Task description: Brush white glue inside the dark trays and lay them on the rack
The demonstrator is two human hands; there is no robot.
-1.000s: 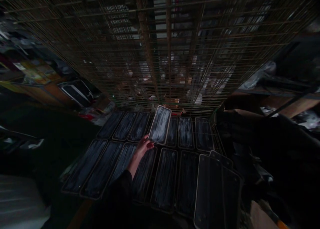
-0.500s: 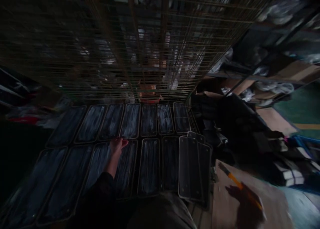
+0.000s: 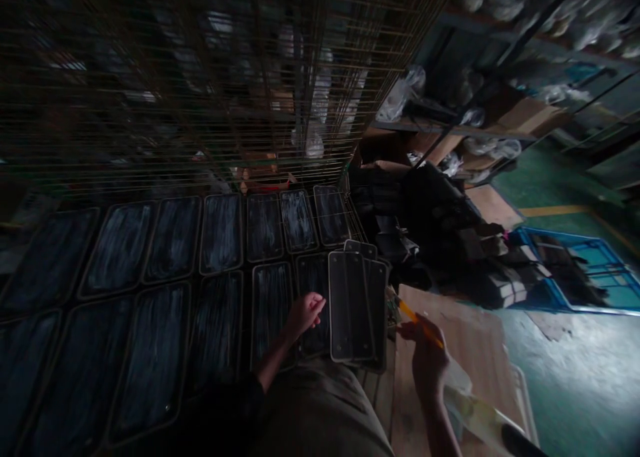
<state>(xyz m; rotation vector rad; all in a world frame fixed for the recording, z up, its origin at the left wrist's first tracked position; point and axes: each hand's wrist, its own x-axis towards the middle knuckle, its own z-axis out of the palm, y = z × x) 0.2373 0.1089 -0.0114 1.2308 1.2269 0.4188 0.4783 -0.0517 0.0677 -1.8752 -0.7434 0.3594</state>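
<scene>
Two rows of dark, chalk-smeared rectangular plates (image 3: 221, 233) lie flat on a wire rack in front of me. My left hand (image 3: 306, 312) hovers with fingers loosely curled and nothing in them, just left of a small stack of plates (image 3: 354, 305) leaning at the rack's right end. My right hand (image 3: 426, 354) is closed round a yellow-handled tool (image 3: 419, 322) over a brown board (image 3: 470, 344) to the right. The scene is very dim.
A tall wire mesh cage (image 3: 210, 90) rises behind the rack. To the right are cluttered shelves with bags (image 3: 480, 144), a dark heap of parts (image 3: 440, 224) and a blue crate (image 3: 585, 270) on a green floor.
My left hand set a plate into the far row, then drew back right to the leaning stack. The view swung right, bringing my right hand with the tool into sight.
</scene>
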